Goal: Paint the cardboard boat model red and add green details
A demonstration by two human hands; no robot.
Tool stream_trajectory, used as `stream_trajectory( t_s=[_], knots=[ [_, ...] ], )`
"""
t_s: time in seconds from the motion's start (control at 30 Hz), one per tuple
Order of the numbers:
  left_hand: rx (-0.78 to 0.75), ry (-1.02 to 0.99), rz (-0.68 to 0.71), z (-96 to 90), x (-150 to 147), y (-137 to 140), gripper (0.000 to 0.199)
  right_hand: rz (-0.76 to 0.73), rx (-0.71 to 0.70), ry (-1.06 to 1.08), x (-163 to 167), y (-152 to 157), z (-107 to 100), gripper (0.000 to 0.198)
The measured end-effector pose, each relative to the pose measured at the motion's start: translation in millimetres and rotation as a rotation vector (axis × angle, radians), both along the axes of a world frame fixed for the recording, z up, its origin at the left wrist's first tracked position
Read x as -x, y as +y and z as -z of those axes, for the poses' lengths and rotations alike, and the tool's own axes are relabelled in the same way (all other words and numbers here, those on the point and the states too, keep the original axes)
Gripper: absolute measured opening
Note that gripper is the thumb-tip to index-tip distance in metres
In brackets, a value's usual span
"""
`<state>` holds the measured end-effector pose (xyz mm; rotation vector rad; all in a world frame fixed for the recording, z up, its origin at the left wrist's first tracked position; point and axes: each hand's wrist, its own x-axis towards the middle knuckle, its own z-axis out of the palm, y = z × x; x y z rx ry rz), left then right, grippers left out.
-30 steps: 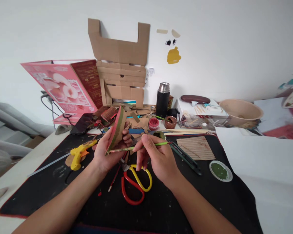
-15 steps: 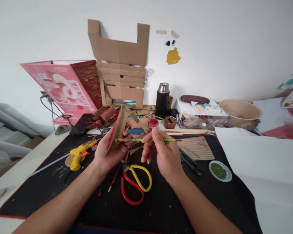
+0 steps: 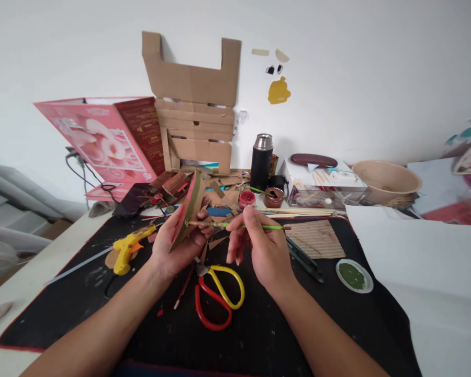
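Note:
A piece of cardboard (image 3: 193, 207), painted red on its face with green along its edge, is gripped in my left hand (image 3: 170, 246) and tilted upright. My right hand (image 3: 269, 251) pinches a thin green paintbrush (image 3: 272, 227) held level. The brush tip meets the green edge of the cardboard piece. Below the hands, scissors (image 3: 220, 298) with one red and one yellow handle lie on the black mat (image 3: 259, 340). A lid of green paint (image 3: 353, 276) sits on the right of the mat.
A yellow hot glue gun (image 3: 127, 248) lies at left. Right of my hand are a dark green cutter (image 3: 304, 259) and corrugated cardboard (image 3: 317, 239). Behind stand a black thermos (image 3: 261, 162), a red paint jar (image 3: 247, 199), a brown paint jar (image 3: 273, 197) and cardboard scraps.
Both hands keep nearly the same pose. The paintbrush has shifted very slightly left, its tip still at the cardboard's green edge.

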<state>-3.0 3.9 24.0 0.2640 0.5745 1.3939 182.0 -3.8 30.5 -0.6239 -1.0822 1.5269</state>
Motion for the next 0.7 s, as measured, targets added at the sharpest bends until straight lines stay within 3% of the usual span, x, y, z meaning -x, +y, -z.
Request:
stream_trajectory(
  t_s=[0.23,0.7],
  knots=[
    [-0.036,0.006,0.014,2.1,3.0,1.0,0.044,-0.037,0.005,-0.027,0.1,-1.4,0.7,0.059],
    [0.035,-0.018,0.012,-3.0,0.4,1.0,0.041,-0.148,0.010,-0.052,2.9,-3.8,3.5,0.061]
  ],
)
